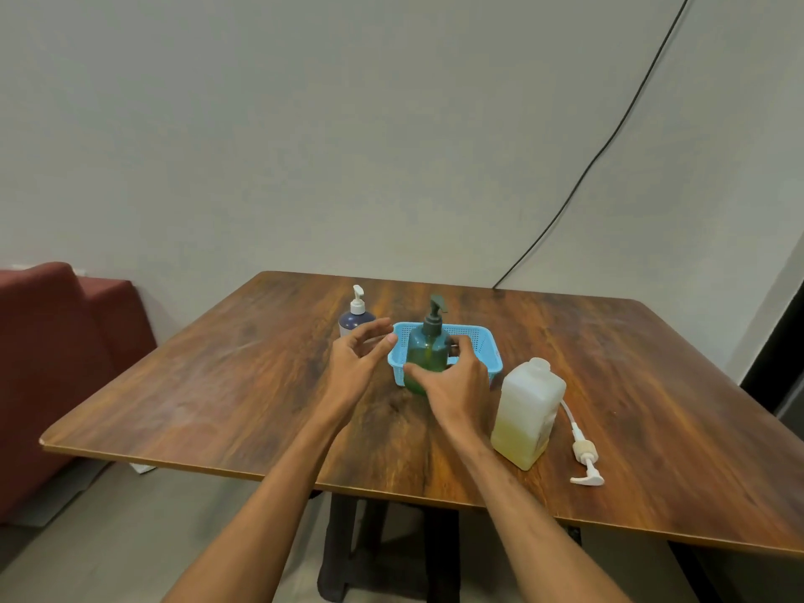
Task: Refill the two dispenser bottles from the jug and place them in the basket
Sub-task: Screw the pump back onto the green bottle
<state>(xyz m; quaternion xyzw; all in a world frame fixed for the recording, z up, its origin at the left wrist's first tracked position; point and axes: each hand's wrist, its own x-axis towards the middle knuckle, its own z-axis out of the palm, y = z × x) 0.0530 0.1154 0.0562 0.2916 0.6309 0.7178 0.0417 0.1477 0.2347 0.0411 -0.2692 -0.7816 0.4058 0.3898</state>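
A green dispenser bottle (427,348) with a dark pump stands upright at the near-left corner of the blue basket (480,341); whether it is inside the basket or just in front of it I cannot tell. My right hand (452,380) is wrapped around its lower body. My left hand (359,354) hovers open just left of the basket, fingers spread, holding nothing. Behind it stands a dark blue dispenser bottle (354,317) with a white pump, on the table outside the basket. The translucent jug (526,411), uncapped and about a third full of yellow liquid, stands to the right.
The jug's white pump with its long tube (585,454) lies on the wooden table (217,385) right of the jug. A red seat (52,341) sits left of the table. A black cable (609,137) runs down the wall behind.
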